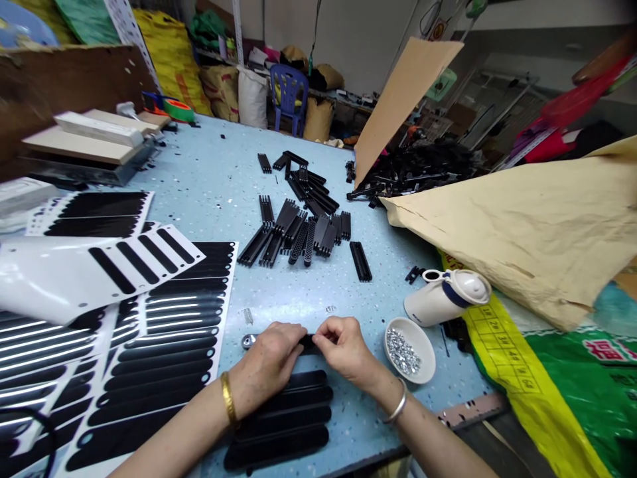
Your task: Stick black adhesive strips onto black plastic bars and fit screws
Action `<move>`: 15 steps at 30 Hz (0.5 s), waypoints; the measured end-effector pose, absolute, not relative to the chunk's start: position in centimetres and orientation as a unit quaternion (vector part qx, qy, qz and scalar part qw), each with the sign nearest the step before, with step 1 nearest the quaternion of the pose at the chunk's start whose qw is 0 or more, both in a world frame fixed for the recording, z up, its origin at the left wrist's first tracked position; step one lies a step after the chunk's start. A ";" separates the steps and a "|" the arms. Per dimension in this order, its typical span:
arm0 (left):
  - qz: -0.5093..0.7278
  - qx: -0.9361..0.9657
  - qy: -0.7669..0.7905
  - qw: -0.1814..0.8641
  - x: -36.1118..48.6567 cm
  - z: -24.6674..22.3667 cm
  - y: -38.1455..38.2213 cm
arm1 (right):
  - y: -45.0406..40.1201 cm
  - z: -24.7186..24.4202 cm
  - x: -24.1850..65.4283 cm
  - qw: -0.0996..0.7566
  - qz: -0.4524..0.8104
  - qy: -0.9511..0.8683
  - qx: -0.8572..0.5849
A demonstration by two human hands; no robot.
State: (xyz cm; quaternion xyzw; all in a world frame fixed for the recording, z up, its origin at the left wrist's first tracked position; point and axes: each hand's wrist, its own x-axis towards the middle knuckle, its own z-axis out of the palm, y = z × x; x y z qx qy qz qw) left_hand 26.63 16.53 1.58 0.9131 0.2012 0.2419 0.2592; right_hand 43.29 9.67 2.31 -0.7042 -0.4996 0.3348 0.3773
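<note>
My left hand (276, 355) lies over a narrow black plastic part (309, 344), fingers closed on it near the table's front. A shiny silver round piece (249, 340) shows past the left side of that hand. My right hand (346, 348) pinches with thumb and forefinger at the part's right end; what sits in the pinch is hidden. Just below the hands, several long black strips with rounded ends (293, 415) lie side by side. To the right of my right hand stands a white bowl (428, 362) of small silver metal pieces (403, 352).
Black plastic parts (298, 232) lie scattered mid-table. Sheets of black adhesive strips (164, 358) cover the left, under a curled white sheet (44, 272). A white lidded cup (432, 302) stands beyond the bowl. Brown paper (522, 226) and a green-yellow sack (572, 385) edge the right.
</note>
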 end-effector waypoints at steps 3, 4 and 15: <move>0.268 0.926 0.200 0.173 25.0 2.6 17.0 | 10.1 2.1 43.5 0.375 0.354 -0.483 -0.707; 0.267 0.932 0.204 0.134 24.2 2.9 17.2 | 10.2 2.0 43.6 0.375 0.359 -0.478 -0.709; 0.283 0.941 0.180 0.051 20.0 1.4 17.7 | 11.7 5.0 42.3 0.390 0.382 -0.467 -0.696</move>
